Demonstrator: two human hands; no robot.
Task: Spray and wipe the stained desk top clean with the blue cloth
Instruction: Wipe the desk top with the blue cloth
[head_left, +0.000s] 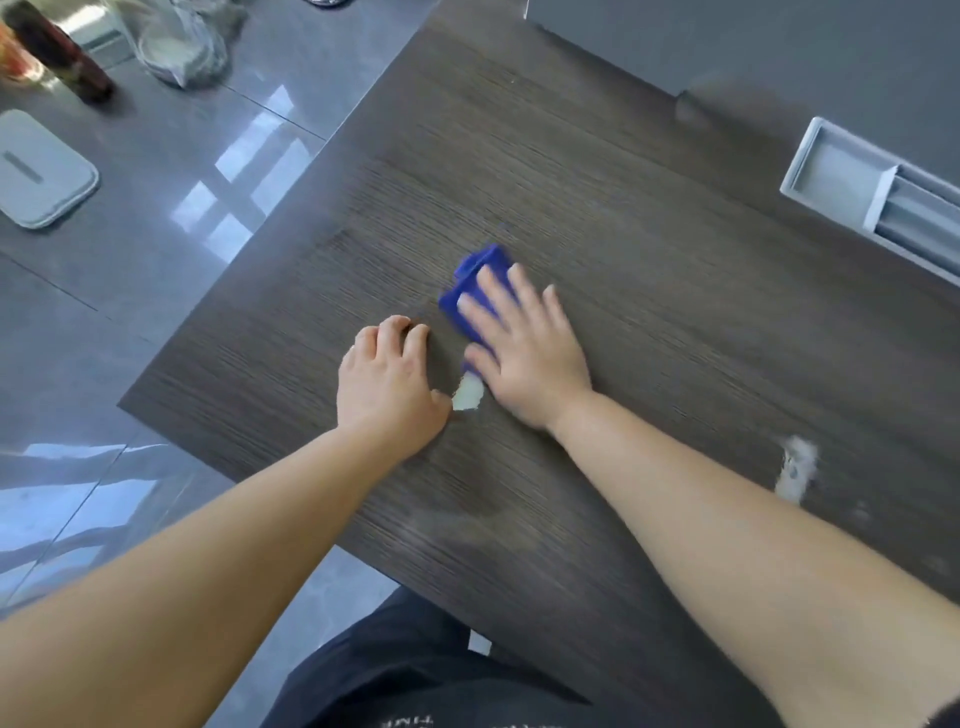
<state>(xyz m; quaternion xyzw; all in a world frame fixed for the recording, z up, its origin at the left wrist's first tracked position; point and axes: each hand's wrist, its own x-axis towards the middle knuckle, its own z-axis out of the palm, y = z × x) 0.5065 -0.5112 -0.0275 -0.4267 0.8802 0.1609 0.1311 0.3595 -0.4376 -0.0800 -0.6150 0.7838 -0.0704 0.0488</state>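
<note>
right hand (524, 353): fingers spread flat, pressing down on the blue cloth (480, 270)
left hand (387, 382): fingers loosely bent, tips resting on the table (519, 156), holding nothing
blue cloth: mid-table, bunched beneath the right fingers
white stain (467, 397): between both hands, touching the cloth's near edge
second smear (795, 470): beside the right forearm

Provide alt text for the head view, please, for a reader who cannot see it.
The right hand presses a blue cloth flat on the dark desk beside a white smear; the left hand rests nearby. A second smear lies farther right.
</note>
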